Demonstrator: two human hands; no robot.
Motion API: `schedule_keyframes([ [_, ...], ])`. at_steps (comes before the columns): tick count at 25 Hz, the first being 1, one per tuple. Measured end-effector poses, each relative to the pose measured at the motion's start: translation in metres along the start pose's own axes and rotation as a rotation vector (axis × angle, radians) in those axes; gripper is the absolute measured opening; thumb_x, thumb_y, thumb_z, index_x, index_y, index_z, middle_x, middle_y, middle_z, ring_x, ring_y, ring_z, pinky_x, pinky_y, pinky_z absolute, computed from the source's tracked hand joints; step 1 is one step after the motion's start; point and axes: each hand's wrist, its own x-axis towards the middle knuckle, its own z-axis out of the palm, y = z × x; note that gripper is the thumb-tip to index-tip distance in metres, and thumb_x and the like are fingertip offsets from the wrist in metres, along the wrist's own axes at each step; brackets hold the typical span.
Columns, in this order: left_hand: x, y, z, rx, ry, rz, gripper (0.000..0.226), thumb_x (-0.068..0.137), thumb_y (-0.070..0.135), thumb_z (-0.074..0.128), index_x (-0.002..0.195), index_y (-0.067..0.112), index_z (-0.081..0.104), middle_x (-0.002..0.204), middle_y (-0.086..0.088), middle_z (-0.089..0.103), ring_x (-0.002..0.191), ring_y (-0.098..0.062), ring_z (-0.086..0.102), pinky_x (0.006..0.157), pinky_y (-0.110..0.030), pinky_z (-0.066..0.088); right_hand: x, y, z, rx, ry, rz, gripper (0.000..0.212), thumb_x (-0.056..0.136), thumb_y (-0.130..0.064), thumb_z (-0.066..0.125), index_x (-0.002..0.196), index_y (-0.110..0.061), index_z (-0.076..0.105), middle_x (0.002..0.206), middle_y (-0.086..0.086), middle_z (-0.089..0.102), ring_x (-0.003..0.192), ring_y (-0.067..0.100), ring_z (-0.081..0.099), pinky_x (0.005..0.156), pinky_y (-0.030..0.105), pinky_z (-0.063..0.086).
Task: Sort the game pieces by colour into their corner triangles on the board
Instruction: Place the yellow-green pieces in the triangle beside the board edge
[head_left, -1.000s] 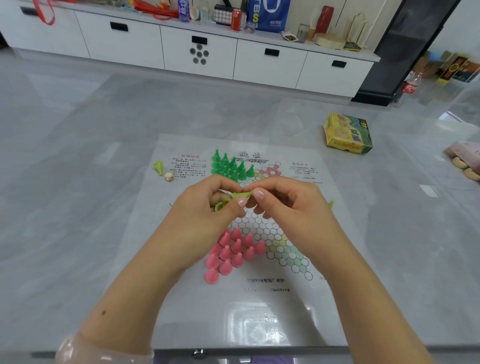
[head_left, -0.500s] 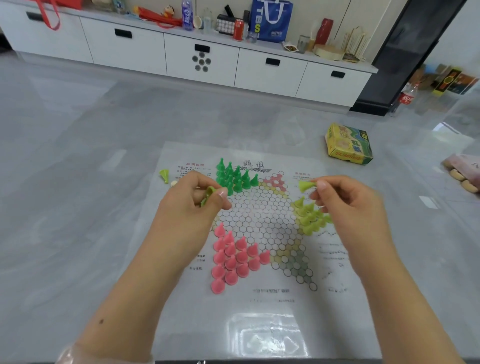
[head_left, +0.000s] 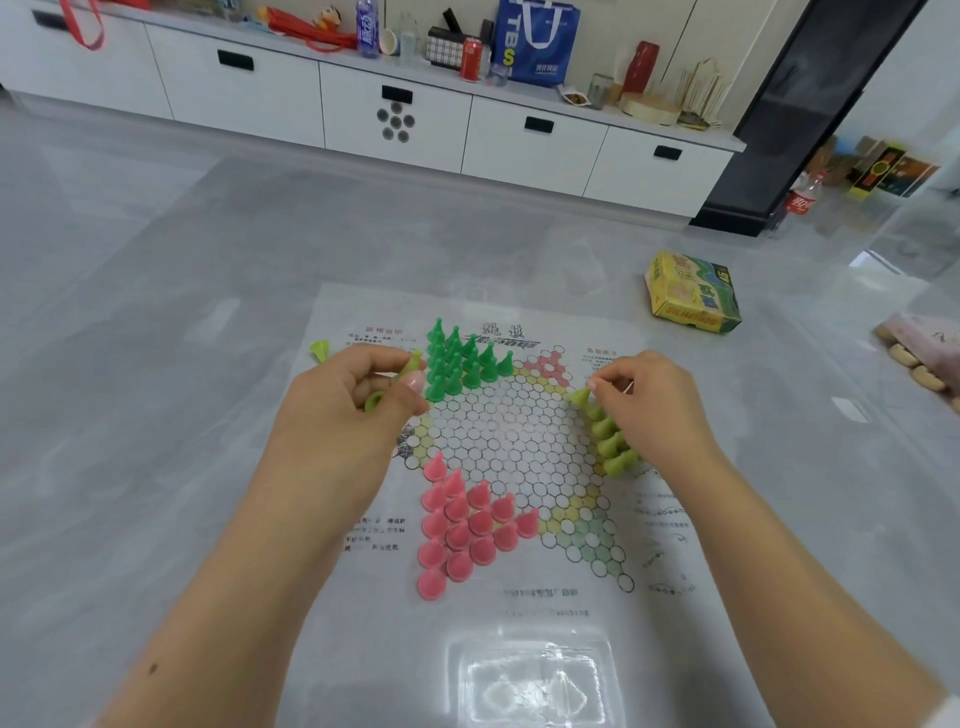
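Note:
A paper star board (head_left: 509, 441) lies on the grey surface. Dark green pieces (head_left: 462, 358) fill its upper-left triangle and pink pieces (head_left: 467, 525) its lower-left one. Several yellow-green pieces (head_left: 610, 441) stand in the right triangle. My right hand (head_left: 649, 405) pinches one yellow-green piece (head_left: 580, 397) at the top of that group. My left hand (head_left: 348, 405) is closed on yellow-green pieces (head_left: 410, 364) just left of the dark green group. One loose yellow-green piece (head_left: 319, 349) lies off the board's left edge.
A yellow-green game box (head_left: 693, 293) sits beyond the board to the right. A clear plastic tray (head_left: 535, 680) lies at the near edge. A pink object (head_left: 922, 353) is at the far right. White cabinets (head_left: 395, 109) line the back.
My hands have separated from the board's middle. The right hand carried a yellow-green piece down to the right triangle; the left stayed near the dark green group with its pieces.

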Motion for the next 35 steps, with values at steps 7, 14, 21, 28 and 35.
schedule_keyframes([
  [7, 0.002, -0.003, 0.001, 0.017, -0.018, 0.009, 0.009, 0.088, 0.023, 0.056, 0.088, 0.028, 0.062, 0.068, 0.010, 0.063, 0.045, 0.011, 0.049, 0.056, -0.020, 0.034, 0.005, 0.002, 0.008, -0.071, -0.040, -0.018, 0.016, 0.089, -0.017, 0.055, 0.085, -0.012, 0.070, 0.070, -0.007, 0.054, 0.052, 0.010, 0.054, 0.047, 0.017, 0.036],
  [14, 0.001, -0.004, 0.001, 0.009, -0.024, 0.015, 0.011, 0.088, 0.024, 0.055, 0.082, 0.032, 0.060, 0.070, 0.011, 0.064, 0.045, 0.012, 0.049, 0.056, -0.020, 0.034, 0.004, 0.003, 0.006, -0.109, -0.046, -0.045, 0.018, 0.090, -0.018, 0.054, 0.085, -0.013, 0.070, 0.080, -0.001, 0.056, 0.054, 0.008, 0.052, 0.047, 0.015, 0.033],
  [21, 0.001, -0.005, 0.004, 0.187, -0.127, 0.068, 0.016, 0.088, 0.023, 0.056, 0.083, 0.037, 0.050, 0.087, 0.008, 0.062, 0.078, -0.004, 0.057, 0.058, -0.003, 0.038, -0.034, -0.037, -0.034, 0.308, 0.066, -0.069, 0.020, 0.092, -0.025, 0.050, 0.097, -0.025, 0.069, 0.086, -0.012, 0.064, 0.073, -0.002, 0.054, 0.061, 0.012, 0.037],
  [28, -0.012, -0.008, 0.012, 0.280, -0.228, 0.199, 0.015, 0.084, 0.026, 0.060, 0.080, 0.028, 0.046, 0.077, 0.008, 0.060, 0.068, -0.004, 0.054, 0.056, -0.004, 0.037, -0.091, -0.075, -0.009, 0.705, -0.178, -0.142, 0.017, 0.085, -0.014, 0.060, 0.080, -0.029, 0.069, 0.077, -0.017, 0.068, 0.069, -0.006, 0.060, 0.064, 0.006, 0.044],
  [35, -0.017, -0.009, 0.004, 0.294, -0.209, 0.235, 0.014, 0.086, 0.021, 0.058, 0.085, 0.027, 0.046, 0.074, 0.003, 0.063, 0.054, 0.005, 0.050, 0.051, -0.004, 0.036, -0.089, -0.077, -0.006, 0.828, -0.243, -0.078, 0.016, 0.084, -0.010, 0.061, 0.078, -0.022, 0.069, 0.070, -0.006, 0.068, 0.060, -0.005, 0.056, 0.062, 0.010, 0.047],
])
